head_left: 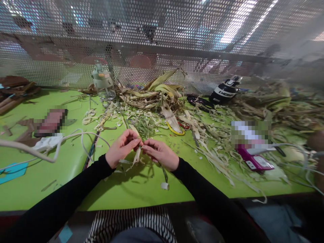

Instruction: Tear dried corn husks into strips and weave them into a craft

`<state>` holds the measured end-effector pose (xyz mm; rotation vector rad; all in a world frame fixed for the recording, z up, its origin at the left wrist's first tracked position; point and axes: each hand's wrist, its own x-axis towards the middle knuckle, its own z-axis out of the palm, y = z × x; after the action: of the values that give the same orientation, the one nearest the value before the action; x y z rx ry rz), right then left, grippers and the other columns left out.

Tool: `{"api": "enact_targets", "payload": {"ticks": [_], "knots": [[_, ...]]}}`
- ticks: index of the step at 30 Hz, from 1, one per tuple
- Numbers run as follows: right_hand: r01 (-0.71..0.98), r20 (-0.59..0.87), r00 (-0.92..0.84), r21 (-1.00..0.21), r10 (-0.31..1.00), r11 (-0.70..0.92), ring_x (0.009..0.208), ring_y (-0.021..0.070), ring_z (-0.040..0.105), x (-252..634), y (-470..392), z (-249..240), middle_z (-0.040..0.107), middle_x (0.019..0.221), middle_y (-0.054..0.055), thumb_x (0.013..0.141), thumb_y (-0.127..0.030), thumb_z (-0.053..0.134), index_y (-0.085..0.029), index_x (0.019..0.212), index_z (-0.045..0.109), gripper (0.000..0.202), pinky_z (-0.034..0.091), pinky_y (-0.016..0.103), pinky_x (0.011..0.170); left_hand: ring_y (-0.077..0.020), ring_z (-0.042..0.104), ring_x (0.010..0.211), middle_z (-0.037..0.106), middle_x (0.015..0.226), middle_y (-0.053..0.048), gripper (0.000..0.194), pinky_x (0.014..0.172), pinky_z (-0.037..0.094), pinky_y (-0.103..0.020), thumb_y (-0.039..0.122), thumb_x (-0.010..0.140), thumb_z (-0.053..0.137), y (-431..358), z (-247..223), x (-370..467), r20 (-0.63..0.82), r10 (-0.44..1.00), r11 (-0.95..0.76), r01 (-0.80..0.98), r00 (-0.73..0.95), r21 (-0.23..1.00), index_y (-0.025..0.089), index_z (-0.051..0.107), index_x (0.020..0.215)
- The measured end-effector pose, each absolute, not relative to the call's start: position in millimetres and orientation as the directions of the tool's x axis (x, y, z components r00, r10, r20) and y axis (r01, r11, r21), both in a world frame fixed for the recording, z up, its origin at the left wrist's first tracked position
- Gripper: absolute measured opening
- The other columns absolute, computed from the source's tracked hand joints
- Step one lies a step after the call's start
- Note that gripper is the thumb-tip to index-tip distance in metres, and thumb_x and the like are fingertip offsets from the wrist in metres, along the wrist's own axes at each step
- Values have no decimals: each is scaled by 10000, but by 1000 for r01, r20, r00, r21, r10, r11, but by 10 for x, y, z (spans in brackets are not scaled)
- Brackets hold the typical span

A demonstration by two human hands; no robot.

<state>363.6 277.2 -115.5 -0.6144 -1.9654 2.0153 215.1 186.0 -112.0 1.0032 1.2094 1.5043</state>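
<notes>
My left hand (125, 146) and my right hand (162, 153) meet above the green table, thumbs and fingertips pinched close together. Between them is a small bunch of pale dried husk strips (137, 157), with loose ends hanging down and a leaf tip rising above the fingers. The exact spot where the fingers grip is partly hidden. Just beyond lie thin green shreds (143, 125) and a broad pale husk piece (170, 116) beside a yellow loop (175, 130). A darker strip (164, 172) hangs below my right hand near a small white scrap (164, 186).
A heap of dried husks (152, 94), a clear bottle (104, 84) and a black bottle (225, 90) stand before a perforated metal screen (141, 47). Leftward lie a phone (52, 121) and a white cable (83, 133); rightward, a purple power strip (255, 160) and another person's arm (316, 152).
</notes>
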Motion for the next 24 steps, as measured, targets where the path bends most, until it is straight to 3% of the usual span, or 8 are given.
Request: {"api": "enact_targets", "payload": {"ticks": [4,13,16,20,24], "knots": [[130,-162,-911,-985,379,-110,402,20,307,3634,2769,-1175,483,585,-65,757,-502,646,-152,741,523,371,211,169,367,-78,515,603,626,722,1,278,588,431,-206,373,767,663,1860,-1121,2157,28,974,-68,-176,-223,982,166,480,798],[80,-105,-879,-994,465,-75,450,40,307,3643,2768,-1120,425,611,-63,806,-344,569,-165,804,513,188,210,174,405,-42,494,538,636,740,4,294,513,392,-165,336,732,709,1848,-1094,2142,-35,977,-43,-354,-211,934,154,484,784],[57,19,-910,-984,413,170,513,60,356,3645,2743,-1095,434,629,-44,837,-287,481,-165,747,495,152,280,187,475,-43,506,557,629,760,5,307,517,403,-159,327,717,724,1828,-1075,2152,-87,984,10,-431,-158,902,154,482,791],[20,236,-910,-796,341,604,545,69,356,3664,2694,-1100,404,600,-47,792,-178,485,-168,633,432,168,292,202,535,-48,490,559,586,679,26,298,526,402,-161,343,742,702,1800,-1071,2174,-68,991,22,-371,-111,928,158,476,804],[-26,333,-902,-677,275,735,587,77,401,3660,2644,-1155,448,637,-36,787,-149,487,-170,651,443,145,317,204,579,-51,471,565,562,653,36,282,530,392,-164,356,773,667,1817,-1122,2177,-43,987,-1,-276,-153,961,161,466,794]]}}
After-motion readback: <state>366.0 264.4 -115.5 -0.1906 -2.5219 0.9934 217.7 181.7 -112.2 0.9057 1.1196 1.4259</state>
